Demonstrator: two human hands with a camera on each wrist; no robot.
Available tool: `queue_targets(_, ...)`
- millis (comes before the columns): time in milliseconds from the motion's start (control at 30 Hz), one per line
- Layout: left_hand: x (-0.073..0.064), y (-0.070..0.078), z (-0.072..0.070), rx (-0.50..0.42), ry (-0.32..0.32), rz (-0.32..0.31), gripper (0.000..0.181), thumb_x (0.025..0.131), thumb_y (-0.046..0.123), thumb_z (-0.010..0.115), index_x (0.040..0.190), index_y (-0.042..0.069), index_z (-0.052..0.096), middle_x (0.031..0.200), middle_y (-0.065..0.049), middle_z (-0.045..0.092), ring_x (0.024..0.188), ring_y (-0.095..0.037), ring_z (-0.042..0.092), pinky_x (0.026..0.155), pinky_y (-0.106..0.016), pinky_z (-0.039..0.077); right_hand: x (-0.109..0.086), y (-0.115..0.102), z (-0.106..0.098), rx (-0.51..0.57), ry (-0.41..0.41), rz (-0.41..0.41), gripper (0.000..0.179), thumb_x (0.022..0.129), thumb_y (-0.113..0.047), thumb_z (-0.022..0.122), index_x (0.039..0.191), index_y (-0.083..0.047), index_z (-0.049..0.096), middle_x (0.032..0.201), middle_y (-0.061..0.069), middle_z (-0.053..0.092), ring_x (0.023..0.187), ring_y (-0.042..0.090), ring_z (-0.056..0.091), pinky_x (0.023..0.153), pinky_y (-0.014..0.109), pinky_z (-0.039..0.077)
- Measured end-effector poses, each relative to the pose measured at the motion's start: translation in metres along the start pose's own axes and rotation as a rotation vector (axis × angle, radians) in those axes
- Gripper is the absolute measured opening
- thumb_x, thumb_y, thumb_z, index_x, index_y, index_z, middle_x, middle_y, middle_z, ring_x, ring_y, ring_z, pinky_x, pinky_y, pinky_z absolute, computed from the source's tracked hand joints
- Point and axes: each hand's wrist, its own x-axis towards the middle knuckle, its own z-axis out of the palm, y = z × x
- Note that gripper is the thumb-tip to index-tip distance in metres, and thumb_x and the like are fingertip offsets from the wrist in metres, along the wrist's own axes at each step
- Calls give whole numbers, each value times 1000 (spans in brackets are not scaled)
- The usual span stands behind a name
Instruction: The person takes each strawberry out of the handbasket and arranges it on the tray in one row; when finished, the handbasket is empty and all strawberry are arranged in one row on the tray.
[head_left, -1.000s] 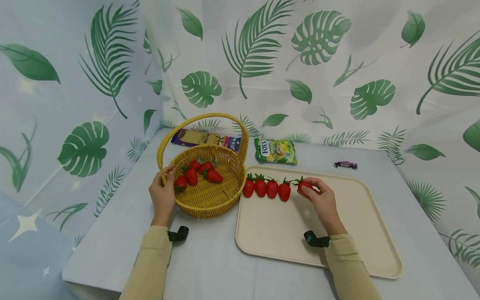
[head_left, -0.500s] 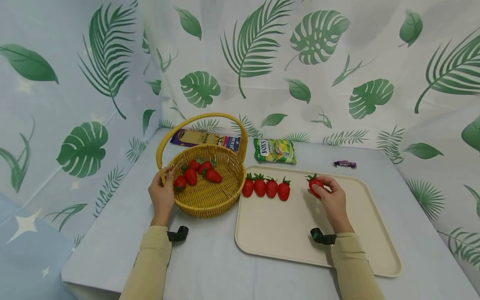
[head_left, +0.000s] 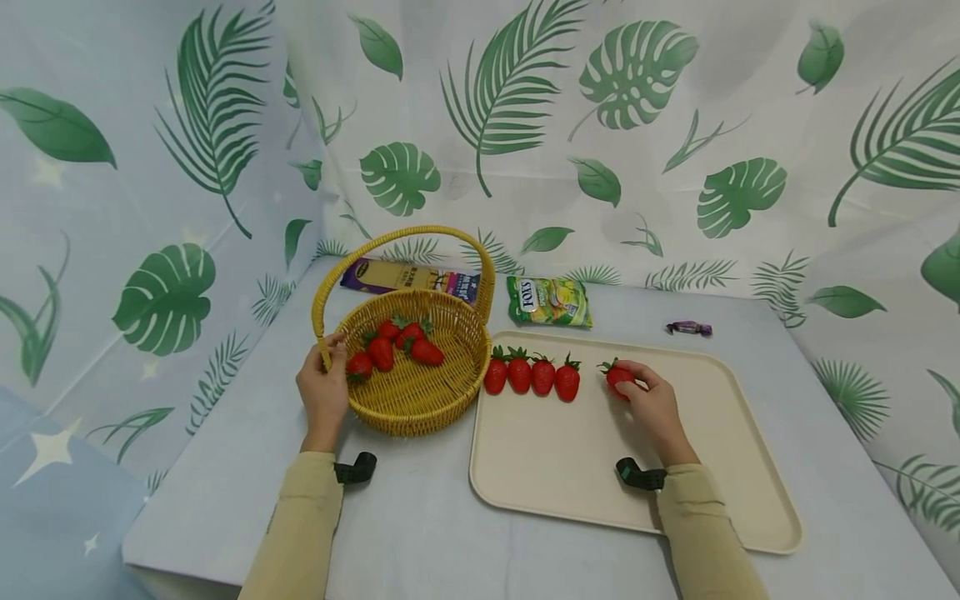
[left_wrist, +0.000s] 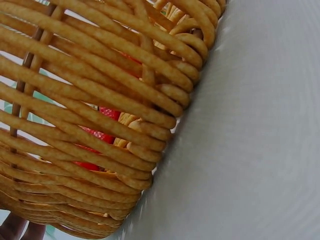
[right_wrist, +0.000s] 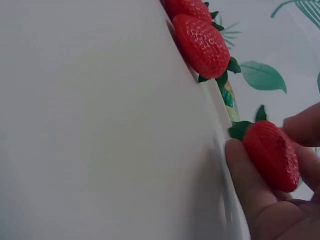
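In the head view my left hand [head_left: 325, 396] grips the rim of a yellow wicker basket [head_left: 412, 421] where its tall handle begins. Inside the basket lie several red strawberries [head_left: 382, 354] with green leaves, toward its left side. My right hand [head_left: 660, 417] pinches one strawberry [head_left: 618, 377] above the back of a beige tray [head_left: 547, 458]. Along the tray's back left, a row of several strawberries [head_left: 519, 375] lies side by side, leaves pointing away. The right wrist view shows the held strawberry [right_wrist: 272, 155] between thumb and fingers. Woven basket wall [left_wrist: 75, 105] fills much of the left wrist view.
Behind the basket lies a purple and gold packet [head_left: 408, 277], partly hidden. A green Fox's candy bag [head_left: 551, 302] sits behind the tray, and a small purple wrapped candy [head_left: 688, 328] lies farther right. Leaf-printed cloth walls rise behind and at both sides of the table.
My right hand carried the strawberry to the right, away from the row, then came back slightly left with it. The left hand, the basket and the row stay as they were.
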Motion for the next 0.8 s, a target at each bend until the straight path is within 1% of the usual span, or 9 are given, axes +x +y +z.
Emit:
queue_targets(67, 1, -3, 0, -5, -2, 5, 18, 97, 6, 59, 104, -8, 67, 116, -19, 68, 106, -25, 62, 79, -17, 40, -1, 0, 2, 5, -60, 13, 42, 98, -9, 52, 140, -3, 51, 143, 23, 42, 124, 29, 47, 80, 12, 48)
queue_targets(133, 1, -4, 0, -1, -2, 7, 18, 97, 7, 59, 105, -7, 67, 116, -18, 68, 107, -26, 63, 80, -17, 41, -1, 0, 4, 46, -103, 24, 45, 98, -7, 51, 143, -1, 47, 145, 25, 37, 122, 31, 50, 83, 17, 50)
queue_targets(267, 0, -5, 0, 2, 4, 9, 20, 98, 10, 59, 108, -5, 68, 114, -19, 69, 105, -24, 63, 79, -19, 42, -2, 0, 6, 50, -113, 19, 45, 98, -8, 56, 142, -1, 47, 142, 25, 39, 115, 30, 55, 82, 21, 52)
queue_targets(400, 0, -5, 0, -6, 1, 9, 20, 98, 10, 59, 107, -6, 67, 115, -17, 69, 104, -21, 63, 79, -19, 43, -3, 0, 4, -105, -70, -23, 42, 96, -15, 60, 137, -5, 54, 138, 22, 47, 118, 33, 48, 76, 17, 50)
queue_targets(433, 0, -5, 0, -4, 0, 8, 20, 98, 10, 59, 106, -6, 67, 116, -16, 69, 104, -21, 63, 80, -18, 43, -3, 1, 4, -151, -52, -33, 41, 96, -17, 61, 135, -7, 56, 137, 22, 49, 117, 34, 48, 74, 18, 50)
queue_targets(533, 0, -4, 0, -1, -2, 9, 19, 98, 9, 59, 104, -7, 67, 117, -15, 69, 105, -22, 63, 80, -17, 42, -2, 5, 1, -268, 11, -60, 38, 94, -22, 64, 130, -10, 62, 132, 19, 56, 116, 33, 49, 79, 26, 47)
queue_targets(600, 0, -5, 0, -1, -5, 12, 18, 98, 9, 59, 103, -7, 66, 117, -15, 69, 106, -25, 63, 81, -16, 42, -1, 7, 0, -314, 42, -74, 38, 93, -25, 66, 128, -10, 64, 129, 18, 60, 113, 33, 52, 80, 32, 47)
queue_targets(667, 1, -5, 1, -4, -7, 15, 17, 98, 8, 59, 103, -6, 66, 117, -16, 68, 106, -27, 62, 80, -17, 41, -1, 8, -2, -351, 63, -89, 39, 92, -28, 67, 126, -10, 65, 127, 18, 62, 111, 30, 54, 81, 32, 44)
queue_targets(800, 1, -5, 0, -5, -8, 14, 17, 98, 8, 59, 105, -6, 67, 117, -17, 68, 105, -24, 63, 80, -17, 42, -2, 7, -2, -341, 54, -88, 42, 92, -33, 67, 126, -9, 65, 123, 19, 64, 100, 28, 58, 70, 27, 49)
